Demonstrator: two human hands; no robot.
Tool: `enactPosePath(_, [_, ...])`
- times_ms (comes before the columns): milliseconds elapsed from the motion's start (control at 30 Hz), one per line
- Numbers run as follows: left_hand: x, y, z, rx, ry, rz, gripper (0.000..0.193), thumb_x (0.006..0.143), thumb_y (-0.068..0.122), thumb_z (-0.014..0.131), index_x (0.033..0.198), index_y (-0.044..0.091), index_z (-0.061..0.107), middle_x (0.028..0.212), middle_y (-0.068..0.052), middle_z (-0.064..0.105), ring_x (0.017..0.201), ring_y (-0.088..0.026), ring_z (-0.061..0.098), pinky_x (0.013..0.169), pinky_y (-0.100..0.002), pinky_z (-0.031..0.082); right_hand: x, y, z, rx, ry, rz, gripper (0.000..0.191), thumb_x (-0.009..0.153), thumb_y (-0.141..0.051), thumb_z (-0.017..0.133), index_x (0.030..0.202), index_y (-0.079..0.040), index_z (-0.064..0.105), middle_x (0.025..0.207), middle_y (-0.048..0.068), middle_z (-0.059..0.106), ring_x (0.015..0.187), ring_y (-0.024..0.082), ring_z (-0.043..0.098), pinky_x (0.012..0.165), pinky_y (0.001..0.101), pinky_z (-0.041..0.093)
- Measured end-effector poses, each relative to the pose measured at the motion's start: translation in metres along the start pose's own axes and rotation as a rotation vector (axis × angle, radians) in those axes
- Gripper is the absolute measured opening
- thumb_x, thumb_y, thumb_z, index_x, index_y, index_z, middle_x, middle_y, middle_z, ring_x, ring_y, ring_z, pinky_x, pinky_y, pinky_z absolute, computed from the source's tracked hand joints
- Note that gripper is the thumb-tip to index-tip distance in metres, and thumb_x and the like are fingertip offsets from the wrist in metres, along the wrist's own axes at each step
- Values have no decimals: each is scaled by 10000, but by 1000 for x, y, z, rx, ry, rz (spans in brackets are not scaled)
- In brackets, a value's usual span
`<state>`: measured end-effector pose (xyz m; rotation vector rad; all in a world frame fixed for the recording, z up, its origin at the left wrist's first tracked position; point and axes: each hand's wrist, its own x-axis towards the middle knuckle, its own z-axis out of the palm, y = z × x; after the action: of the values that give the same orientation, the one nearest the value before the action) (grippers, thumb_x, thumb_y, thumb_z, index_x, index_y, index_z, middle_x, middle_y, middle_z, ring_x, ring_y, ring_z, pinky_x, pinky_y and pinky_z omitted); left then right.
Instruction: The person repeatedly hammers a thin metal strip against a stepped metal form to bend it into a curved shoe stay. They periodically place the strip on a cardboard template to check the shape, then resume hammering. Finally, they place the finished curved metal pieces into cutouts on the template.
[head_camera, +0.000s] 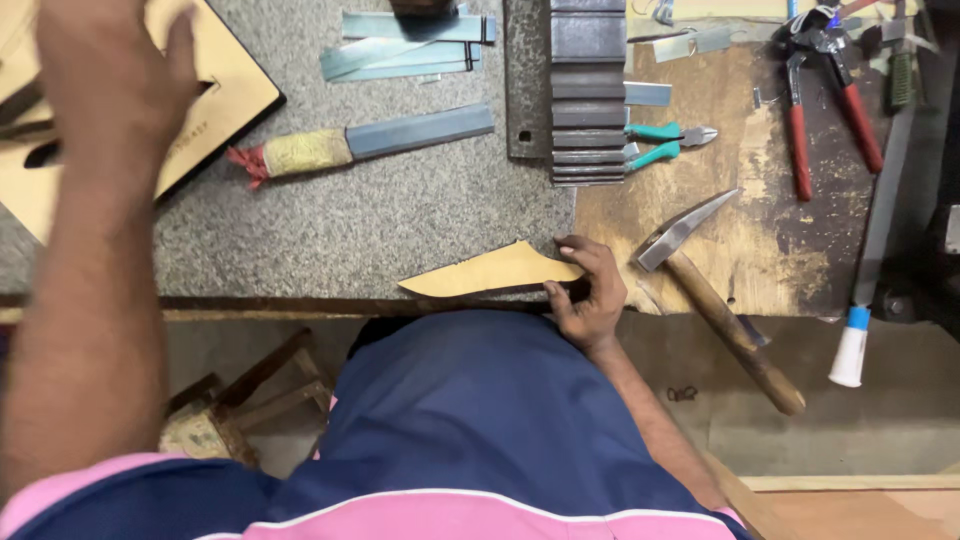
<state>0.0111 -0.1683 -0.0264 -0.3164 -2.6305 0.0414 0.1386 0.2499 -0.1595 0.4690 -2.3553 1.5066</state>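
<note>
Nearest to us, our right hand (588, 293) rests at the front edge of the workbench (330, 230). Its fingers are curled and closed on the right end of a tan curved piece (495, 272), which looks like thin card or leather. The piece lies flat on the grey surface, with its pointed end to the left.

Just beside this hand, to the right, a hammer (715, 295) lies with its wooden handle over the bench edge and its metal head near our knuckles, not touching them.

A little further, a flat blade with a wrapped handle (360, 143) lies on the grey surface, well apart from the tan piece. Teal pliers (662, 143) lie beside a ribbed metal block (588, 90). Red-handled pincers (830, 100) are at the far right.

Furthest, our left hand (112, 75) is raised over a wooden board (225, 95) with cut slots. The fingers are spread open and hold nothing; whether the hand touches the board, we cannot tell.
</note>
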Motion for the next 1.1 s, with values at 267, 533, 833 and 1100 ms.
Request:
enactPosePath(267, [-103, 12, 12, -300, -33, -402, 432, 986, 25, 762, 1381, -63, 610, 1346, -239, 579, 1283, -440, 550, 1113, -510, 453, 13, -15, 0, 55, -10, -42, 391, 929, -127, 750, 1258, -13, 571, 1241, 222, 667, 1152, 340, 672, 1017, 400, 545])
enactPosePath(533, [-145, -6, -2, -243, -117, -475, 515, 998, 87, 808, 1441, -43, 580, 1412, -240, 567, 1363, -446, 513, 1183, -522, 428, 18, -21, 7, -23, -37, -85, 398, 931, -163, 741, 1264, -27, 571, 1249, 211, 644, 1193, 333, 654, 1059, 426, 531])
enactPosePath(833, [-142, -64, 8, -494, -177, -253, 707, 909, 294, 891, 1426, -66, 571, 1376, -278, 610, 1266, -471, 551, 1120, -529, 446, 12, -81, 19, -463, -193, 43, 566, 880, -89, 752, 1417, -52, 577, 1445, 177, 599, 1361, 377, 561, 1190, 462, 440])
enactPosePath(1100, [-157, -81, 13, -586, -138, -171, 687, 863, 229, 851, 1410, -74, 565, 1292, -277, 638, 1198, -471, 582, 1080, -531, 468, 12, -110, 45, -763, -277, 100, 624, 754, -21, 716, 1368, -82, 623, 1393, 138, 599, 1309, 386, 537, 1134, 500, 396])
